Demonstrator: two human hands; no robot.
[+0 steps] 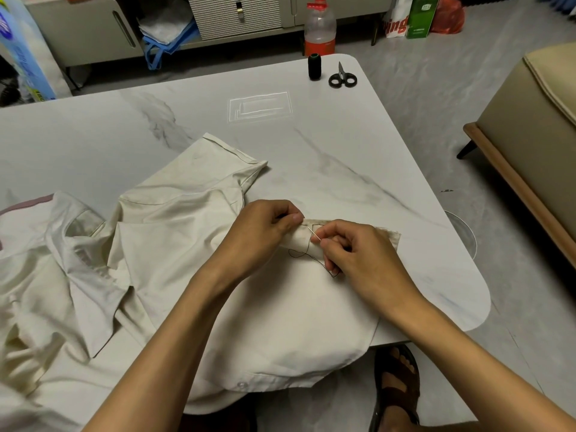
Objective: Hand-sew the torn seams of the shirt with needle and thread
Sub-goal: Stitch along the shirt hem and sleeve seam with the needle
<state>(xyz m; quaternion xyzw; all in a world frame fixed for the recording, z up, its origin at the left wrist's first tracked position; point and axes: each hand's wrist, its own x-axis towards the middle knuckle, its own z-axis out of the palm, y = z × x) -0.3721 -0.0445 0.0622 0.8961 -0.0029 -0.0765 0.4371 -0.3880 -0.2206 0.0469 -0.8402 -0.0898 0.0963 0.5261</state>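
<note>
The left hand [265, 227] pinches the cream cloth shirt [174, 232]. The right hand [358, 257] pinches a thin silver needle [313, 233] trailing dark thread [296, 254].

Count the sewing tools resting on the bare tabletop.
2: a black thread spool and scissors, side by side near the far edge of the table. The shirt may hide others.

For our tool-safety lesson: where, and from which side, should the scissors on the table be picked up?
Probably by the black finger loops, reaching from the near side: the scissors lie flat and closed, loops toward the person, blades pointing away. The thread spool stands close on their left.
</note>
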